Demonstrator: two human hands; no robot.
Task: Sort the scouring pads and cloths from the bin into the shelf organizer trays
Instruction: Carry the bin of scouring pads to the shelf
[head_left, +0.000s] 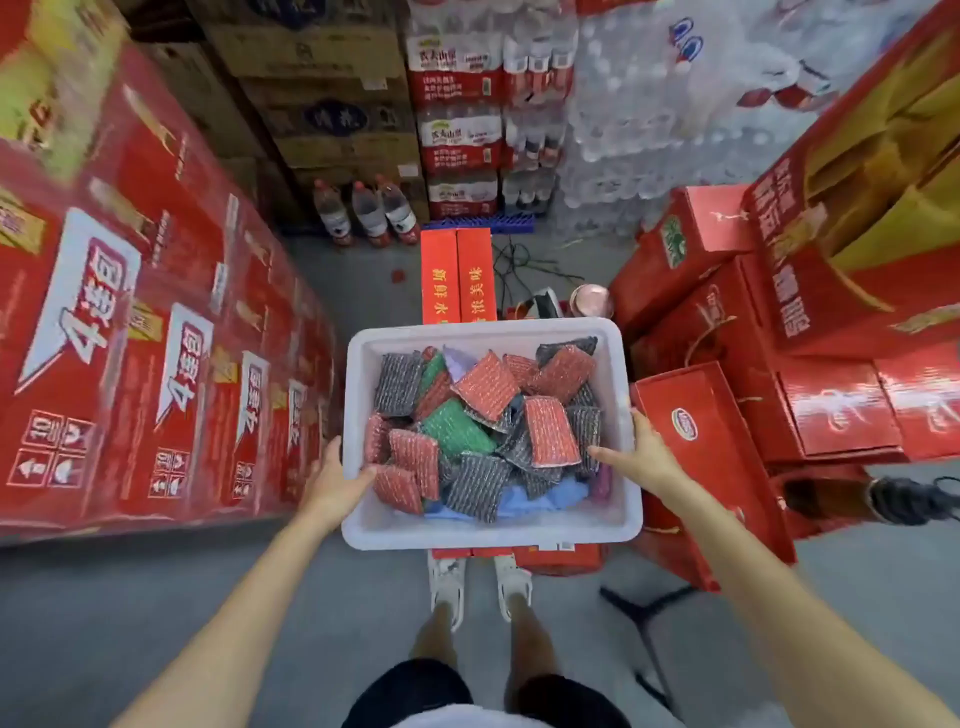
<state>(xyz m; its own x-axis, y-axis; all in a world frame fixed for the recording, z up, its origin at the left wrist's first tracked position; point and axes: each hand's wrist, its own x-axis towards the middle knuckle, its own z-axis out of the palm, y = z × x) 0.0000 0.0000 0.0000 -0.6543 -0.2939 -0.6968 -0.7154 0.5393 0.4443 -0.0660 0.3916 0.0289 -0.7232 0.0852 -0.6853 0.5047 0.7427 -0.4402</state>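
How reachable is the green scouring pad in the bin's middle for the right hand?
Probably yes: the green scouring pad lies mostly uncovered on top, but the right hand holds the white bin by its rim and must let go first.

1 wide-angle head view looks steeply down and forward, close above the bin (488, 532).

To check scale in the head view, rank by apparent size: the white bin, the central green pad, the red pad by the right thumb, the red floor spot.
1. white bin
2. central green pad and red pad: alike, partly covered, unranked
3. red floor spot: smallest, though farther away
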